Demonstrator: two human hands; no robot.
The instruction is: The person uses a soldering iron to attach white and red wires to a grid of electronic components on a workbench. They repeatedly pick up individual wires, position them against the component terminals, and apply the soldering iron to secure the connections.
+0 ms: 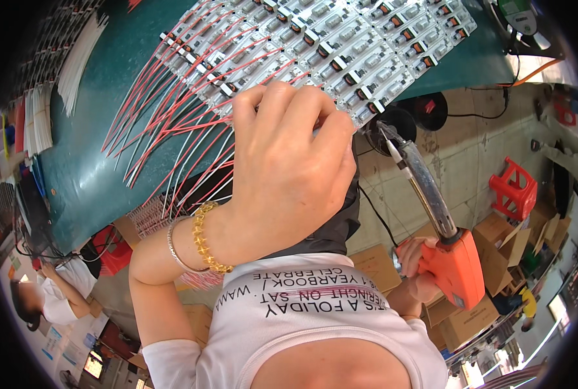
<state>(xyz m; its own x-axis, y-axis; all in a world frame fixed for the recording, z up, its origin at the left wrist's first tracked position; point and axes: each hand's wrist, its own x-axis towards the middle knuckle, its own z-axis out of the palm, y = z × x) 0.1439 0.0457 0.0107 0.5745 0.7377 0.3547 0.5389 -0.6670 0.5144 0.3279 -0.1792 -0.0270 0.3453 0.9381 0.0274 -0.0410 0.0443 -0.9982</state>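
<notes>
Two hands were at work, with one panel and one gun between them. The panel lay on the green table, in front of the person, and bore many small boards in rows, too many to count surely. Red and white wires, also too tangled to count, ran off its left side over the table's edge.

The left hand arched over the panel's near edge, back up and knuckles raised, the elbow bent out to the left. Its fingers curled down close together; their tips were hidden, so I could not tell whether they pinched a wire. Two bracelets, one gold and one silver, circled that wrist.

The right hand was low beside the shirt, elbow bent, its fingers wrapped around the orange gun's grip. The gun's long metal barrel slanted up and left, its tip just beside the panel's near corner. Two round black things stood beyond the barrel; one red stool was well to the right.
</notes>
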